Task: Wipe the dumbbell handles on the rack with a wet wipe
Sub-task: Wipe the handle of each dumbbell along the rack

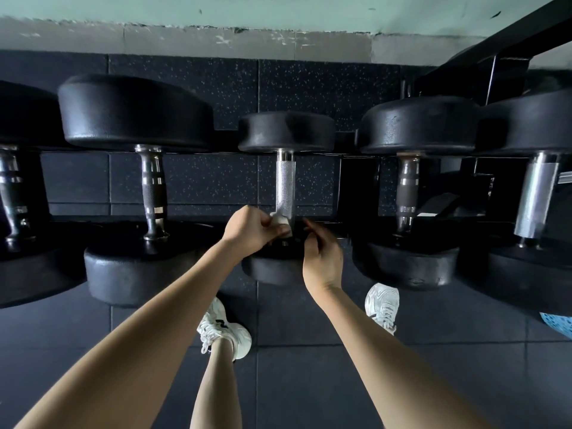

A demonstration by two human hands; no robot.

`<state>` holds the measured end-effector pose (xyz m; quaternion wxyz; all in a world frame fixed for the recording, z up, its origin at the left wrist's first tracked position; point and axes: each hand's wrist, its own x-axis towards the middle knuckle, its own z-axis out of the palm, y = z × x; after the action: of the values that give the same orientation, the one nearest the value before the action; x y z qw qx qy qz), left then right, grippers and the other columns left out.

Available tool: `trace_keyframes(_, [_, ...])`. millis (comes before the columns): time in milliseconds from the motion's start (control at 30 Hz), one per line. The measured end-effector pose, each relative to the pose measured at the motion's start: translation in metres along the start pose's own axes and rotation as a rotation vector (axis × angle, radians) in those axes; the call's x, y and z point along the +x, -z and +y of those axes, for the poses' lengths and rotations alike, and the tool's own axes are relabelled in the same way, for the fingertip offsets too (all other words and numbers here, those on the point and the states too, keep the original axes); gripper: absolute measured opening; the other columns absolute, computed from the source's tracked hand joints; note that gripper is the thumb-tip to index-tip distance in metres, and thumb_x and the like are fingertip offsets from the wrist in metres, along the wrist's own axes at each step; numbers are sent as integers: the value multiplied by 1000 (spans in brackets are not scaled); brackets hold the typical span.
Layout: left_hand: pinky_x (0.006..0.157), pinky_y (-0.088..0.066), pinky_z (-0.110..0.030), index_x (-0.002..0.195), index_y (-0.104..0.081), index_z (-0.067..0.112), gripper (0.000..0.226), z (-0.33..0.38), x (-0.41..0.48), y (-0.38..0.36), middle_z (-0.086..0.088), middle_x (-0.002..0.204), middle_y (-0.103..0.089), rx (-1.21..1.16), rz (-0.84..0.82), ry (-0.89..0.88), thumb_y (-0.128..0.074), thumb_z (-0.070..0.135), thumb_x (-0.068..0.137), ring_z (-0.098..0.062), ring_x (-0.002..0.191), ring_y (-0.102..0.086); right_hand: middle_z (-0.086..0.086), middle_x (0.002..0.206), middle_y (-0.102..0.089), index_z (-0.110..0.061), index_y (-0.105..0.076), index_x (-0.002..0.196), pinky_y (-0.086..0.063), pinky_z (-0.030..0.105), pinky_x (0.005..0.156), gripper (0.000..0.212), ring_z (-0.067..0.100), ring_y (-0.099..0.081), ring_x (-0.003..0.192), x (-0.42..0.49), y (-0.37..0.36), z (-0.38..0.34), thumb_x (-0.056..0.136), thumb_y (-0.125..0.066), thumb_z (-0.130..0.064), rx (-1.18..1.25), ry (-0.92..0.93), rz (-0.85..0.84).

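The crumpled white wet wipe, pinched in the left hand, touches the 6 o'clock end of the middle dumbbell's knurled silver handle. The right hand, loosely curled and empty, sits at the wipe's 4 o'clock.

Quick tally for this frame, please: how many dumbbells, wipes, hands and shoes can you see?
dumbbells: 5
wet wipe: 1
hands, left hand and right hand: 2
white shoes: 2
Total: 10
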<state>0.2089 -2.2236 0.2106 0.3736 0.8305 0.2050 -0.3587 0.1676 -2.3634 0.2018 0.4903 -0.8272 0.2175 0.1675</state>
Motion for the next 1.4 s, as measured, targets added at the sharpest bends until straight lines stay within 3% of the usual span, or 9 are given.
trace_keyframes(167, [54,-47,-20,77,-75,15,14,24,-10,-18,1,65,-68,-328,278,34,-79,28,75,1,48,-51,8,115,-67,-8,-67,114,-43,30,96,66,25,-59,110,0,-1,-1,72,-27,-41,-8,37,28])
trace_keyframes(233, [49,-38,-5,78,-74,18,7,33,-10,-18,9,65,-66,-378,355,-11,-78,23,76,7,47,-53,8,114,-68,-8,-66,114,-44,30,94,66,25,-59,109,1,0,-2,72,-27,-41,-16,34,27])
trace_keyframes(400, [51,-36,-9,69,-69,18,16,43,-2,-19,12,60,-61,-379,494,-49,-77,30,75,1,55,-50,9,114,-67,-6,-66,114,-42,27,91,58,26,-59,108,-1,2,-3,75,-32,-33,-20,12,12])
trace_keyframes(533, [50,-34,-10,69,-70,18,15,69,16,-6,9,60,-61,-526,608,-46,-76,30,77,10,47,-40,9,124,-63,-9,-63,121,-38,26,96,59,23,-55,116,1,3,-6,76,-31,-30,-96,-8,-27])
trace_keyframes(633, [47,-31,-11,50,-52,24,36,77,26,-2,7,41,-48,-566,635,-8,-75,28,78,7,40,-35,9,123,-64,-10,-63,120,-39,27,95,68,23,-55,115,1,4,-7,72,-25,-39,-101,11,-15])
trace_keyframes(867, [46,-33,-8,65,-55,15,31,65,19,-4,11,51,-45,-373,568,-37,-74,34,80,0,47,-35,8,125,-62,-9,-62,121,-38,26,96,59,23,-54,117,0,4,-11,75,-30,-27,-129,-20,-36])
trace_keyframes(1167, [59,-36,-24,93,-71,6,34,50,-5,-12,-7,83,-68,-177,329,162,-71,37,80,-19,78,-63,6,116,-67,-15,-67,113,-45,33,88,59,26,-58,109,-5,4,-19,72,-30,-36,-91,-79,-41])
trace_keyframes(1333, [64,-40,-25,103,-69,5,45,42,-7,-2,-8,96,-70,-182,186,136,-76,40,76,-21,91,-65,5,106,-68,-19,-62,110,-44,35,83,26,27,-60,103,-5,13,-23,88,-50,-28,-93,-189,-84])
trace_keyframes(1400, [67,-43,-24,103,-71,7,33,39,-15,3,-7,97,-70,-211,182,75,-76,27,78,-20,94,-65,1,106,-68,-21,-60,113,-46,34,85,26,21,-61,102,-7,16,-30,89,-57,-30,-101,-107,-41])
